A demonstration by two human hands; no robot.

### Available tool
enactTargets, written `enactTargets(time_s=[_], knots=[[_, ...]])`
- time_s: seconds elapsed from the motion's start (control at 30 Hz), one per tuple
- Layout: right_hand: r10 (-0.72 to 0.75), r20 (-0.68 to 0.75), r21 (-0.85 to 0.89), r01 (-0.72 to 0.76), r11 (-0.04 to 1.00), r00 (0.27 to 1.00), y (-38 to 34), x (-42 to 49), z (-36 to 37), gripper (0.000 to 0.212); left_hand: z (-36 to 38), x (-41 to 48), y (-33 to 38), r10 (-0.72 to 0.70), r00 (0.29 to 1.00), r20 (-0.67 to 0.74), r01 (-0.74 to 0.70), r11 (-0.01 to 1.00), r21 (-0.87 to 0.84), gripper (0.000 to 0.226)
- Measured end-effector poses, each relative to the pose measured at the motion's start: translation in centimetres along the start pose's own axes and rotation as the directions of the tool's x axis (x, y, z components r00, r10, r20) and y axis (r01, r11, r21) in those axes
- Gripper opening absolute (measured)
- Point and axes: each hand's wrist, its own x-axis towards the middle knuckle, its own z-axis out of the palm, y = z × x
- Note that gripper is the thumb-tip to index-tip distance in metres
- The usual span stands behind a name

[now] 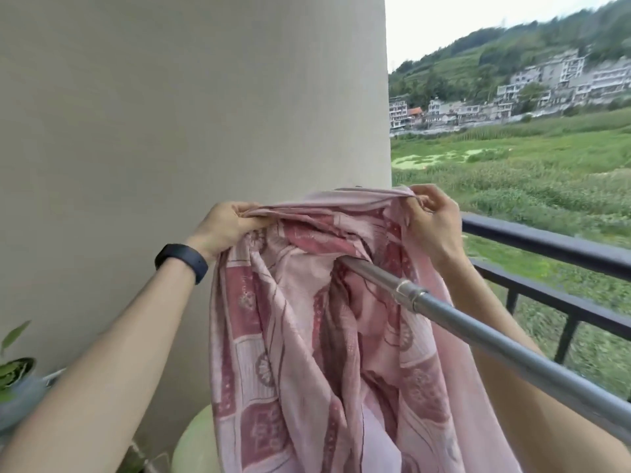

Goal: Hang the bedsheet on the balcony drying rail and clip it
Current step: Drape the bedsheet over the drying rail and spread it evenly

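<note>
A pink bedsheet with a dark red pattern hangs bunched in front of me, raised above a silver metal drying rail. The rail runs from the lower right toward the wall, and its far end disappears under the cloth. My left hand, with a dark band on the wrist, grips the sheet's top edge on the left. My right hand pinches the same edge on the right, above the rail. The edge is stretched between both hands. No clip is visible.
A beige wall stands close behind the sheet. A dark balcony railing runs along the right, with fields and houses beyond it. A potted plant sits at the lower left and a pale green round object lies below the sheet.
</note>
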Motion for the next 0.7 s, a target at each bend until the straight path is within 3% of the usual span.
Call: enactTargets(time_s=[0.07,0.13,0.2,0.23,0.3,0.37,0.4,0.5,0.57,0.63,0.7], knots=[[0.014,0.047,0.001,-0.014,1.0,0.999,1.3,0.8,2.3,0.024,0.3,2.2,-2.9,-0.024,0.974,-0.226,0.06,0.987,0.151,0.023],[0.066,0.271,-0.007,-0.067,0.998,0.96,3.5,1.0,4.7,0.049,1.9,3.0,-5.4,-0.047,0.925,-0.377,0.199,0.905,0.375,0.045],[0.139,0.394,0.038,-0.167,0.985,0.908,5.8,0.1,5.9,0.07,4.5,2.1,-7.0,0.054,0.891,-0.452,0.223,0.814,0.537,0.051],[0.158,0.384,0.054,-0.192,0.98,0.91,6.6,-1.1,5.5,0.066,6.4,0.7,-7.2,0.178,0.866,-0.468,0.134,0.818,0.56,0.044],[0.183,0.223,0.039,-0.196,0.98,0.958,7.5,-4.3,4.4,0.05,10.1,-3.1,-8.0,0.476,0.774,-0.418,-0.183,0.799,0.573,0.026],[0.131,0.192,-0.076,-0.118,0.99,0.973,8.0,-7.8,3.8,0.048,13.2,-7.1,-8.7,0.58,0.766,-0.278,-0.354,0.741,0.571,0.027],[0.124,0.216,-0.139,-0.095,0.986,0.969,8.4,-9.6,3.8,0.04,14.5,-8.1,-9.2,0.567,0.794,-0.217,-0.347,0.717,0.605,0.036],[0.216,0.192,-0.273,-0.159,0.949,0.958,10.3,-12.2,4.5,0.027,16.3,-7.6,-10.2,0.427,0.894,-0.136,-0.148,0.567,0.81,0.058],[0.129,0.197,-0.361,-0.051,0.931,0.972,11.0,-11.6,4.2,0.023,15.7,-7.0,-10.0,0.442,0.896,-0.047,-0.207,0.509,0.836,0.048],[-0.047,0.163,-0.397,0.109,0.911,0.986,10.4,-9.8,3.0,0.02,13.9,-7.0,-9.8,0.503,0.864,0.039,-0.329,0.504,0.799,0.032],[-0.169,0.131,-0.439,0.21,0.874,0.977,9.3,-8.0,1.8,0.021,11.7,-7.4,-9.3,0.495,0.867,0.064,-0.34,0.492,0.801,0.017]])
